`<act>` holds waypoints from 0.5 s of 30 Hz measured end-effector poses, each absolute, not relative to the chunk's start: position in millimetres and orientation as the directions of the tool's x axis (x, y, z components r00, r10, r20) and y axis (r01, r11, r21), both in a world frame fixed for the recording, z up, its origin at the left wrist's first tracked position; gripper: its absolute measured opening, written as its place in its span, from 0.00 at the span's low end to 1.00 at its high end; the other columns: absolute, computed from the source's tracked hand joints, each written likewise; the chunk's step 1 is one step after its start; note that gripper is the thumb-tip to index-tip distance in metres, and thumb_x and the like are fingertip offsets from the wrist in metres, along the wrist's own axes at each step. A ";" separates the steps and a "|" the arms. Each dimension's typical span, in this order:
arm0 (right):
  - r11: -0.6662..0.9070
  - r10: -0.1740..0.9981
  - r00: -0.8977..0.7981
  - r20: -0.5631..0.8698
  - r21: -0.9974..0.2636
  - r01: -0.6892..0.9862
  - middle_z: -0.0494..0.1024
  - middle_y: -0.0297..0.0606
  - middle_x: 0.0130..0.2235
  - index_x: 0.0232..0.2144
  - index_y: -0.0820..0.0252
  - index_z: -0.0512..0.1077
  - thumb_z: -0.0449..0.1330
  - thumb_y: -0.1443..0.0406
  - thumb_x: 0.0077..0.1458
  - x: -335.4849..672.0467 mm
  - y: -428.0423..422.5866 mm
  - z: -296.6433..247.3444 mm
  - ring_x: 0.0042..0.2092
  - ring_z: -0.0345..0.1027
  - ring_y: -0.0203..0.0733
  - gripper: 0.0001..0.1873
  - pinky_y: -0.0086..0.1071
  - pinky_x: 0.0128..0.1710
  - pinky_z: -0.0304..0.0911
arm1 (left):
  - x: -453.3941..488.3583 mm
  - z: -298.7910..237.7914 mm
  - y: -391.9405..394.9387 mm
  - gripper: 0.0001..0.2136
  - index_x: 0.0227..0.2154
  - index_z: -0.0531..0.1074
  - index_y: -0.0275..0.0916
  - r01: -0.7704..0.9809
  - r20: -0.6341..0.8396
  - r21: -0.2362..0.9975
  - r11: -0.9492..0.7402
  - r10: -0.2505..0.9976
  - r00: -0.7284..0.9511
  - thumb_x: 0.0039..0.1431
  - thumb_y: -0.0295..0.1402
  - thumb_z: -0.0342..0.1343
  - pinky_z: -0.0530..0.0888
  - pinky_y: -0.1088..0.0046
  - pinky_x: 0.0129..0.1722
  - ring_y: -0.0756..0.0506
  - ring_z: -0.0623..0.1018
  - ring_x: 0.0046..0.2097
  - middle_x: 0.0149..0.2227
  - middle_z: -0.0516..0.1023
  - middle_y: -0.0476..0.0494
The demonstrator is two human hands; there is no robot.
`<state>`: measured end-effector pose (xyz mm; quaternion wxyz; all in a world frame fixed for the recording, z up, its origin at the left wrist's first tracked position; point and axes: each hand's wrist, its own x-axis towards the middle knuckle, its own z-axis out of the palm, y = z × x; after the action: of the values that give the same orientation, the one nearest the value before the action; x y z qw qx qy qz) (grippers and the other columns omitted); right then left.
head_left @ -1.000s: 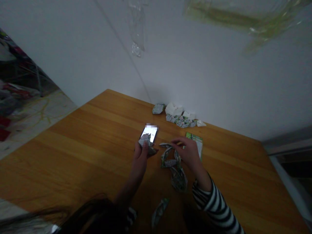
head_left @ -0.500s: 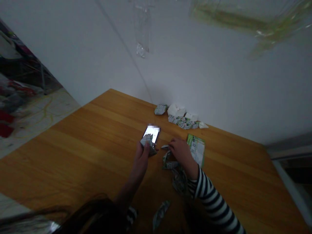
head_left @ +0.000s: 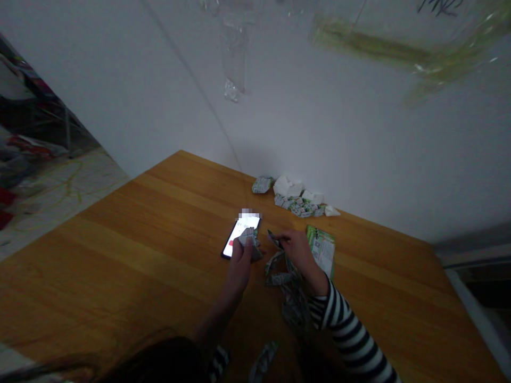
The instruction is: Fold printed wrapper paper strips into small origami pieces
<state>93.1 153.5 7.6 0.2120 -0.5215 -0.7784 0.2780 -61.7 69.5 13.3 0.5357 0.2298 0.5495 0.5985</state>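
Note:
My left hand [head_left: 238, 266] is closed around a folded piece of printed paper [head_left: 247, 237], its thumb lying on top. Under and beside it is a phone [head_left: 230, 243] with a lit screen showing digits and a red spot. A short distance to the right, my right hand [head_left: 299, 250] pinches a small folded paper piece [head_left: 273, 238], which is tilted and apart from the left hand's paper. Just below the right hand lie several folded printed paper strips [head_left: 279, 278], partly hidden by the wrist. A green-and-white printed sheet or booklet [head_left: 324, 248] lies beyond the right wrist.
Along the wall [head_left: 159, 106] sit a crumpled printed paper piece [head_left: 262, 184], white paper pieces [head_left: 287, 186] and more folded printed paper [head_left: 307, 207]. Another paper strip [head_left: 263, 361] lies near my body on the wooden table [head_left: 131, 239]. Tape [head_left: 371, 42] sticks to the wall.
My left hand has shifted slightly right with its paper, uncovering more of the phone screen. The small paper piece in my right hand has turned to a steeper tilt.

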 end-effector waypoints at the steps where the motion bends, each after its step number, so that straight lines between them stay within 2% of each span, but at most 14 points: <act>1: 0.293 0.929 -0.368 0.046 -0.698 0.653 0.82 0.40 0.35 0.34 0.60 0.79 0.54 0.73 0.50 92.4 151.7 7.5 0.37 0.74 0.45 0.14 0.36 0.40 0.66 | -58.1 12.6 70.2 0.23 0.46 0.64 0.40 -0.383 -0.323 0.903 0.193 0.893 -0.314 0.52 0.50 0.54 0.74 0.64 0.43 0.45 0.78 0.38 0.39 0.75 0.44; 4: 0.272 0.922 -0.383 0.058 -0.803 0.531 0.82 0.38 0.35 0.35 0.61 0.79 0.53 0.70 0.51 90.3 144.3 9.5 0.36 0.76 0.44 0.14 0.36 0.37 0.69 | -48.3 13.4 71.3 0.22 0.42 0.66 0.39 -0.380 -0.336 0.901 0.209 0.890 -0.308 0.52 0.51 0.53 0.72 0.65 0.45 0.44 0.75 0.43 0.41 0.74 0.44; 7: 0.203 0.917 -0.397 0.034 -0.897 0.393 0.82 0.38 0.35 0.36 0.60 0.78 0.55 0.65 0.53 90.1 136.6 14.5 0.36 0.76 0.44 0.13 0.37 0.37 0.70 | -42.5 17.9 70.7 0.22 0.41 0.65 0.39 -0.395 -0.331 0.896 0.202 0.897 -0.294 0.52 0.51 0.53 0.72 0.66 0.44 0.45 0.74 0.42 0.39 0.73 0.45; 10: 0.014 0.930 -0.361 -0.064 -0.977 0.212 0.82 0.38 0.32 0.34 0.60 0.79 0.60 0.59 0.50 92.5 130.3 18.0 0.33 0.75 0.45 0.13 0.38 0.36 0.69 | -40.1 22.9 68.3 0.21 0.41 0.66 0.40 -0.399 -0.328 0.894 0.206 0.907 -0.266 0.52 0.51 0.53 0.72 0.67 0.43 0.45 0.74 0.41 0.38 0.73 0.46; 15: -0.242 0.934 -0.278 -0.226 -0.970 -0.024 0.81 0.36 0.28 0.31 0.63 0.79 0.64 0.55 0.46 97.4 120.2 19.9 0.28 0.73 0.42 0.16 0.34 0.31 0.67 | -36.9 27.8 64.8 0.21 0.43 0.66 0.41 -0.413 -0.340 0.883 0.225 0.911 -0.233 0.52 0.50 0.54 0.71 0.67 0.44 0.46 0.74 0.40 0.38 0.74 0.46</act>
<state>97.4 120.2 19.9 0.3774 -0.4678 -0.4864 0.6341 -36.9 64.8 27.8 0.5735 0.2341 0.5323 0.5770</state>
